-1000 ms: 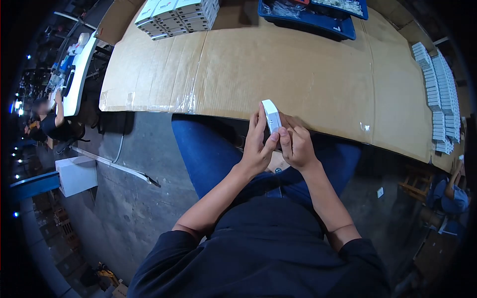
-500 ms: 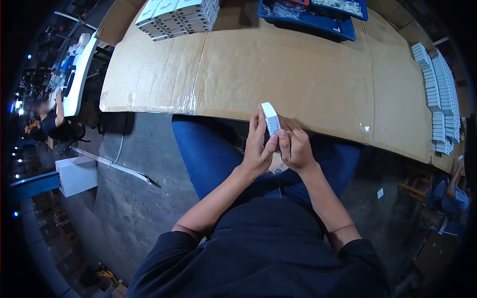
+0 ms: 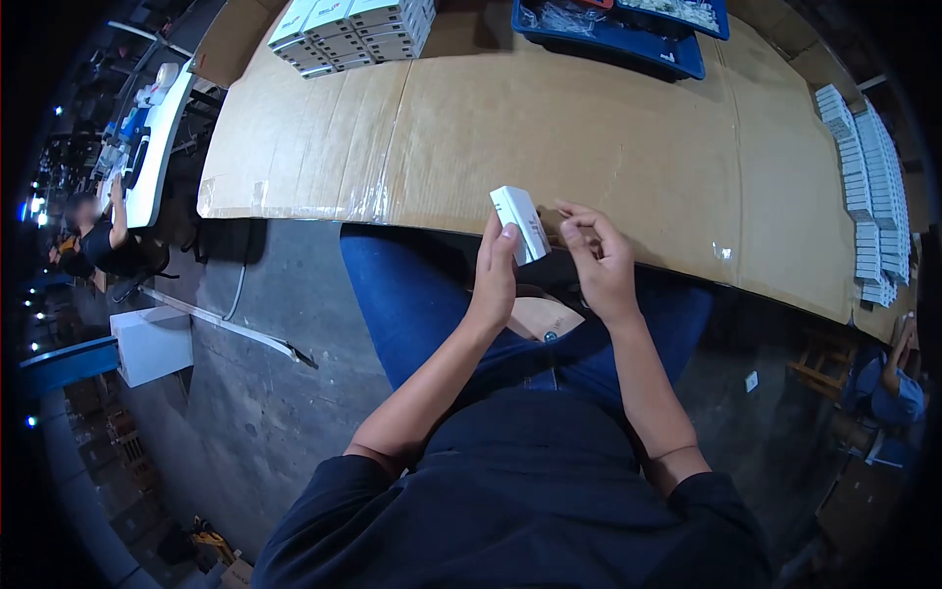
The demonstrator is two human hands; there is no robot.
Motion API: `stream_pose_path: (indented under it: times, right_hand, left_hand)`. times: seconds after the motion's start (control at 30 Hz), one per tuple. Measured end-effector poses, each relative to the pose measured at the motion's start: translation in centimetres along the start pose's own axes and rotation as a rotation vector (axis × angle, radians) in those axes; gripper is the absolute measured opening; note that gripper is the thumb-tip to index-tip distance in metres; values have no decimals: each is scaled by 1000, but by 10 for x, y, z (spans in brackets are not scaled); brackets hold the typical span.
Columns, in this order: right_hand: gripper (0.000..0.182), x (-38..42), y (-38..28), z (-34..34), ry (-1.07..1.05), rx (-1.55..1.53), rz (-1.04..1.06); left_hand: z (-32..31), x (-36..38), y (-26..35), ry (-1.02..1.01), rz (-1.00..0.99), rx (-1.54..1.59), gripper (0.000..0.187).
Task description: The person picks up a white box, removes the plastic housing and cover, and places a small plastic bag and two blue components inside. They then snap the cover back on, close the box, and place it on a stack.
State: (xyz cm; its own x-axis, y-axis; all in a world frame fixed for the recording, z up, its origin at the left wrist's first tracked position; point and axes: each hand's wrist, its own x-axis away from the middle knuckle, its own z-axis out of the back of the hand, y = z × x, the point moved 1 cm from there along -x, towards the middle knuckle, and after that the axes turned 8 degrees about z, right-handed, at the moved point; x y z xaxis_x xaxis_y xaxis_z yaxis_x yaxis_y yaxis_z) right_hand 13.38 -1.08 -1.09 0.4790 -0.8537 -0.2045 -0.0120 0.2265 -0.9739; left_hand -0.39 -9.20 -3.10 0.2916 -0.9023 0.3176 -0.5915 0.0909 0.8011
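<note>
A small white box (image 3: 522, 222) with dark print on its sides is held tilted over the near edge of the cardboard-covered table (image 3: 491, 128). My left hand (image 3: 495, 275) grips it from the left, with the thumb on its face. Just to the right of the box, apart from it, my right hand (image 3: 602, 263) has its fingers curved and spread, with nothing visible in them.
White boxes (image 3: 355, 37) are stacked at the back left. Blue trays (image 3: 608, 44) with clear and pale items stand at the back. Rows of white boxes (image 3: 875, 187) line the right side. One person (image 3: 103, 236) sits far left, another (image 3: 891, 383) far right.
My right hand has let go of the box and moved right, its fingers opening. The box, in my left hand, has shifted slightly left and turned to show printed sides.
</note>
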Motion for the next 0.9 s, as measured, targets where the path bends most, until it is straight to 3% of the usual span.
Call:
stream_pose_path:
  times: [0.1,0.27,0.4,0.53,0.63,0.73,0.9]
  right_hand:
    - [34,0,5,13,37,18,-119]
    - [36,0,0,9,18,-220,-334]
    - [38,-2,-22,1,-56,-416,-367]
    - [47,0,-24,0,-73,-398,-286]
    - [52,1,-25,-2,-104,-328,-139]
    - [61,3,-19,-3,-144,-256,-1]
    - [75,4,-25,-1,-270,200,268]
  left_hand:
    - [3,0,5,-4,18,3,65]
    - [-3,4,7,-40,-249,-260,80]
    - [1,5,11,-155,-413,-733,92]
    - [-4,6,20,-177,-491,-689,96]
    - [-17,13,22,-86,-217,-201,91]
    - [-9,6,19,-108,-19,-143,82]
    - [-15,12,18,-102,19,-186,66]
